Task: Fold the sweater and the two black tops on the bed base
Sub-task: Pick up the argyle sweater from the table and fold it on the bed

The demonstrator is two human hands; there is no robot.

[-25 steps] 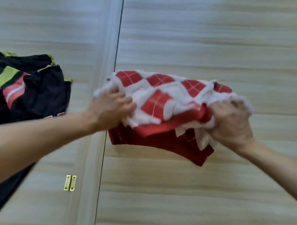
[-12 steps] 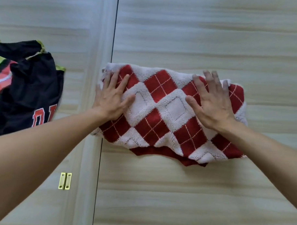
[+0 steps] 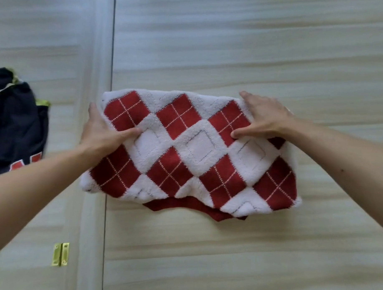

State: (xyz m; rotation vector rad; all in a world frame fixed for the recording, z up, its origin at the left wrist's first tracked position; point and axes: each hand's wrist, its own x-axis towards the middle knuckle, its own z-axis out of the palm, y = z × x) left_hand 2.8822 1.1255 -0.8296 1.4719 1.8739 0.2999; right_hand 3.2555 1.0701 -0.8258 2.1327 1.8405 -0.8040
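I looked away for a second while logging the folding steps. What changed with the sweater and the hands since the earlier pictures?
The sweater, held bunched in the air a second ago, now lies folded flat on the bed base. The left hand and right hand, pressed flat on top half a second ago, now grip its far corners, thumbs on top. The black top stayed at the left.

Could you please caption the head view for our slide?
Both hands, left and right, grip the folded argyle sweater on the bed base.
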